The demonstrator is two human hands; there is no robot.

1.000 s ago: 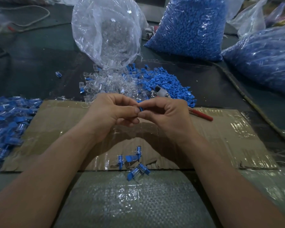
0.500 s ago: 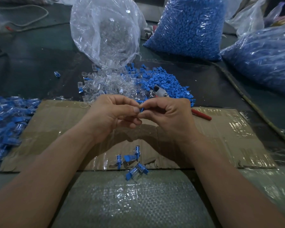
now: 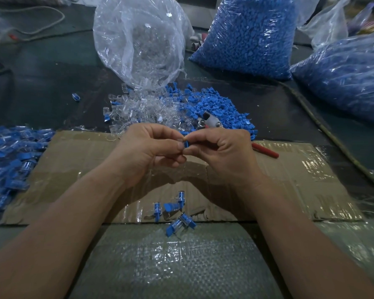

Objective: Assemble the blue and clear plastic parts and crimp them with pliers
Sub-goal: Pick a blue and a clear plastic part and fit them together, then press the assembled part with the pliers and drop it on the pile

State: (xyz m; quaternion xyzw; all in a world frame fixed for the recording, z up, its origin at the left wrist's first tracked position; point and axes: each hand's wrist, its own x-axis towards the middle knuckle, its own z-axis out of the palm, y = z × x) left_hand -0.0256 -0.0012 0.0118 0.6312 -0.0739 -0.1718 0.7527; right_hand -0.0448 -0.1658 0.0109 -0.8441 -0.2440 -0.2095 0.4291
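Over the cardboard sheet, my left hand and my right hand meet fingertip to fingertip. Both pinch one small blue plastic part; any clear part with it is hidden by the fingers. Behind my hands lie loose clear parts and a heap of loose blue parts. The pliers rest on that blue heap, and their red handle sticks out past my right hand. Several assembled blue-and-clear pieces lie on the cardboard's near edge.
A pile of assembled pieces covers the left side. At the back stand an open clear bag of clear parts and two big bags of blue parts. Woven plastic sheeting lies nearest me.
Both hands stay pinched together at the same spot. The blue part between the fingertips shows a little more now.
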